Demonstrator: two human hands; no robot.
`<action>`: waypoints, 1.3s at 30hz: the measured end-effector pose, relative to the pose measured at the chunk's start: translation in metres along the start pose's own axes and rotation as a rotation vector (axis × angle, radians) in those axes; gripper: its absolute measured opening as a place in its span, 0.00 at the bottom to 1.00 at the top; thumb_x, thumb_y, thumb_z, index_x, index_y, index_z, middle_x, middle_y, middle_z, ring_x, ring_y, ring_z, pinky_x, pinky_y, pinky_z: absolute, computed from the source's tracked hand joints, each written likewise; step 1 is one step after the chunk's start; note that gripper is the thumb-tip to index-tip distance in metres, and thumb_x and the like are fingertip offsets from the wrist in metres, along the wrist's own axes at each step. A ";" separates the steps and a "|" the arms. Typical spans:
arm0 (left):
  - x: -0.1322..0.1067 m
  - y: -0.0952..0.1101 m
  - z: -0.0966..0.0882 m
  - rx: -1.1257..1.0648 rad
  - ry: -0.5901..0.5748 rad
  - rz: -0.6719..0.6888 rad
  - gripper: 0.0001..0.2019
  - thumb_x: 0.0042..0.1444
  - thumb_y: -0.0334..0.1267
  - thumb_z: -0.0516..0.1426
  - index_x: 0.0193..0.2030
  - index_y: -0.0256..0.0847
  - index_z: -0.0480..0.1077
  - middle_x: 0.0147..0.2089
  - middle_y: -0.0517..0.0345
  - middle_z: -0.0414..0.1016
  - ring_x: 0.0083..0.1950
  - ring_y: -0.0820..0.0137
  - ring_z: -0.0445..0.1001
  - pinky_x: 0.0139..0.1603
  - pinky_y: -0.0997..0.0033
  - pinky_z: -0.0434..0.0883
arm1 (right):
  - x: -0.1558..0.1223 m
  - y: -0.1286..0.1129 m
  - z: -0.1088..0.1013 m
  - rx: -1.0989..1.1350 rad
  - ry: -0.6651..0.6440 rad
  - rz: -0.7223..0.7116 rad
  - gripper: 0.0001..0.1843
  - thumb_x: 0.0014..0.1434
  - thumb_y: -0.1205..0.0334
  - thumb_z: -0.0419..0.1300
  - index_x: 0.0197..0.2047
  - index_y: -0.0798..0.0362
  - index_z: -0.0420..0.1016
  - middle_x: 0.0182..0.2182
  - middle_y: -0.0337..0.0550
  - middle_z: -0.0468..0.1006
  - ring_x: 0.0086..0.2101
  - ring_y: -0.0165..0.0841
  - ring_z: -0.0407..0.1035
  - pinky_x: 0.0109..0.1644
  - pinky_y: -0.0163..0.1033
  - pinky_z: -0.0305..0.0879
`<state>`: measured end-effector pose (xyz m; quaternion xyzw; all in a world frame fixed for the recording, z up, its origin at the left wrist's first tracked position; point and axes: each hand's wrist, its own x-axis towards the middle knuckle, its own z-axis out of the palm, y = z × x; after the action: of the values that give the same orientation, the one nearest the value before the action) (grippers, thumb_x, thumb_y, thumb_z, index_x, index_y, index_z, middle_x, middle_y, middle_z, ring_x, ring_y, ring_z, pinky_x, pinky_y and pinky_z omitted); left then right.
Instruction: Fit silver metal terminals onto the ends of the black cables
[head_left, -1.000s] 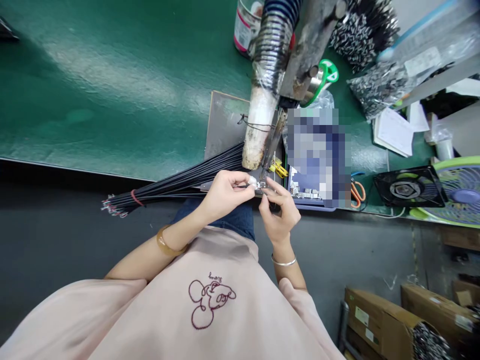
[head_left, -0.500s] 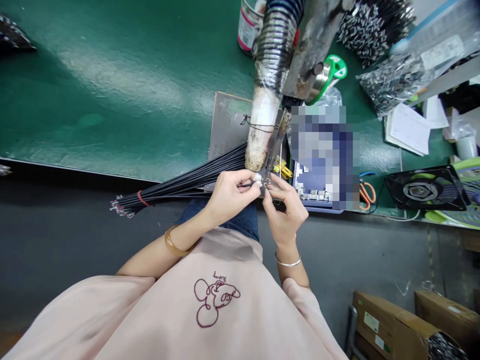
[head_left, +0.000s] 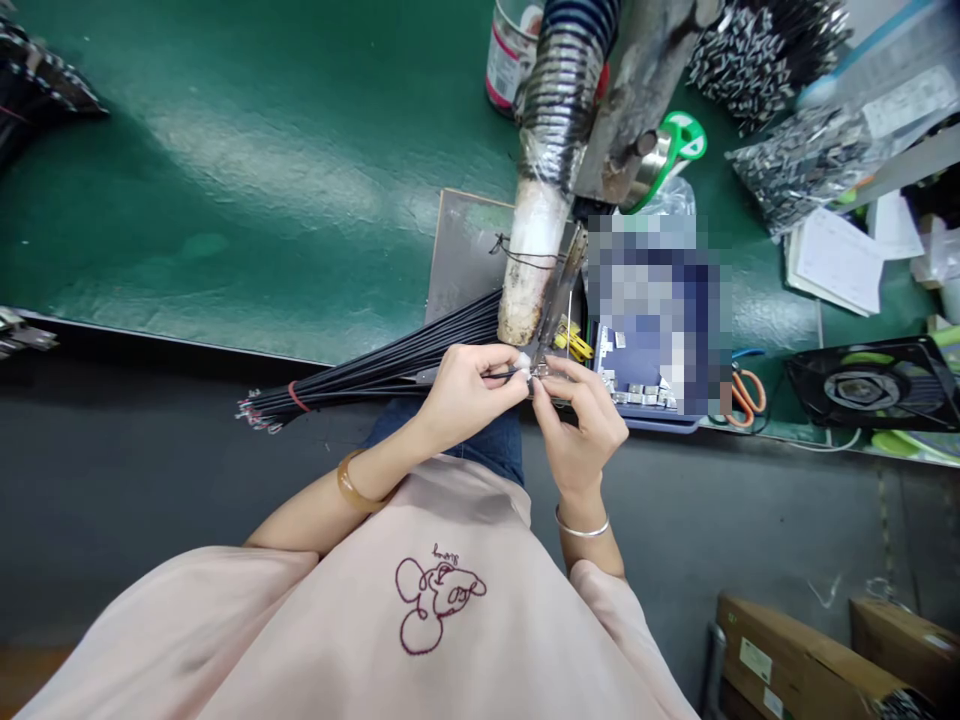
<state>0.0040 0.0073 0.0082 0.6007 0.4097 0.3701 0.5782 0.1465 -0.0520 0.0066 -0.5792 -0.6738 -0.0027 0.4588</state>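
Note:
My left hand (head_left: 469,395) pinches a thin black cable (head_left: 501,375) between thumb and fingers, with white covers on the fingertips. Close beside it, my right hand (head_left: 581,425) is closed in a pinch at the cable's end; whatever small piece lies between its fingertips is too small to make out. Both hands meet just below the tip of a pale, stained fume hose (head_left: 517,310) and a narrow metal bar (head_left: 559,290). To the left lies a bundle of black cables (head_left: 390,365), tied by a red band (head_left: 298,396), its stripped wire ends hanging past the table edge.
Right of my hands sits a blue tray (head_left: 637,415) with small metal connectors, partly blurred out. Yellow-handled pliers (head_left: 576,342) lie beside it. Farther right are orange-handled scissors (head_left: 748,398) and a black fan (head_left: 874,385). A solder spool (head_left: 679,140) stands behind.
The whole view has shifted slightly, so things appear a little farther right. Both hands stay together at the cable end, with only small finger movement.

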 end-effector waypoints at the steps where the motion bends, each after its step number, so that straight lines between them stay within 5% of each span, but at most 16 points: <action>1: 0.000 0.001 -0.001 0.000 -0.011 -0.002 0.07 0.52 0.34 0.57 0.26 0.35 0.69 0.22 0.67 0.53 0.25 0.80 0.49 0.24 0.79 0.52 | 0.000 -0.001 0.000 -0.002 -0.002 -0.004 0.08 0.57 0.73 0.65 0.36 0.50 0.75 0.43 0.43 0.83 0.42 0.32 0.79 0.49 0.38 0.76; 10: 0.000 -0.003 -0.001 -0.074 -0.135 -0.030 0.07 0.54 0.32 0.56 0.25 0.34 0.68 0.23 0.66 0.53 0.25 0.79 0.49 0.25 0.77 0.49 | -0.007 0.003 -0.008 -0.046 -0.058 -0.108 0.08 0.61 0.72 0.61 0.40 0.50 0.71 0.44 0.47 0.84 0.44 0.33 0.80 0.46 0.36 0.76; 15: -0.001 0.004 -0.014 -0.148 -0.319 -0.102 0.09 0.56 0.36 0.57 0.28 0.34 0.70 0.21 0.66 0.55 0.23 0.79 0.52 0.25 0.77 0.51 | -0.008 0.009 -0.009 -0.063 -0.119 -0.210 0.06 0.63 0.71 0.59 0.41 0.50 0.69 0.40 0.46 0.83 0.40 0.31 0.79 0.41 0.33 0.74; 18: -0.005 0.009 -0.020 -0.090 -0.318 -0.048 0.06 0.55 0.35 0.59 0.32 0.34 0.73 0.24 0.63 0.65 0.25 0.78 0.59 0.27 0.77 0.58 | -0.010 0.009 -0.007 0.039 -0.074 0.001 0.03 0.65 0.66 0.58 0.39 0.49 0.68 0.30 0.36 0.78 0.28 0.27 0.75 0.33 0.32 0.71; 21: -0.009 0.010 -0.023 -0.017 -0.323 0.009 0.08 0.56 0.33 0.57 0.27 0.34 0.72 0.24 0.60 0.71 0.25 0.77 0.64 0.29 0.77 0.62 | -0.010 0.008 -0.007 0.196 -0.180 0.332 0.05 0.67 0.59 0.56 0.38 0.49 0.66 0.23 0.29 0.71 0.19 0.23 0.67 0.24 0.29 0.64; 23: -0.010 0.009 -0.024 -0.047 -0.356 -0.007 0.13 0.58 0.33 0.56 0.23 0.34 0.72 0.23 0.57 0.73 0.25 0.77 0.66 0.29 0.77 0.63 | -0.010 0.008 -0.010 0.196 -0.185 0.377 0.06 0.67 0.58 0.56 0.39 0.50 0.67 0.21 0.28 0.70 0.18 0.23 0.66 0.22 0.29 0.61; 26: -0.009 0.009 -0.024 -0.129 -0.343 -0.042 0.15 0.59 0.34 0.56 0.22 0.34 0.72 0.23 0.56 0.74 0.23 0.78 0.65 0.27 0.78 0.62 | -0.011 0.006 -0.015 -0.020 -0.047 0.151 0.04 0.65 0.60 0.60 0.42 0.50 0.73 0.19 0.29 0.69 0.17 0.23 0.63 0.24 0.30 0.60; 29: -0.008 0.011 -0.025 -0.165 -0.351 -0.059 0.15 0.60 0.34 0.56 0.23 0.34 0.72 0.20 0.59 0.71 0.21 0.80 0.60 0.24 0.78 0.59 | -0.012 0.002 -0.015 -0.173 -0.104 -0.103 0.08 0.61 0.62 0.65 0.45 0.49 0.76 0.17 0.28 0.68 0.17 0.23 0.60 0.26 0.31 0.60; 32: -0.009 0.011 -0.025 -0.169 -0.372 -0.055 0.14 0.60 0.34 0.55 0.23 0.34 0.71 0.20 0.60 0.70 0.21 0.80 0.61 0.25 0.79 0.60 | -0.013 -0.001 -0.010 -0.178 -0.158 -0.171 0.04 0.62 0.66 0.63 0.42 0.51 0.75 0.20 0.30 0.72 0.19 0.23 0.62 0.28 0.31 0.60; 39: -0.013 -0.005 -0.018 -0.094 -0.322 -0.013 0.07 0.57 0.36 0.58 0.34 0.33 0.74 0.24 0.63 0.68 0.26 0.77 0.63 0.29 0.78 0.62 | -0.014 -0.007 -0.007 0.101 -0.227 0.239 0.04 0.65 0.62 0.57 0.37 0.51 0.69 0.21 0.30 0.69 0.17 0.22 0.60 0.22 0.29 0.57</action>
<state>-0.0175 0.0021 0.0042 0.6219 0.2977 0.2840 0.6663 0.1438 -0.0692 0.0056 -0.6279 -0.6469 0.1512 0.4056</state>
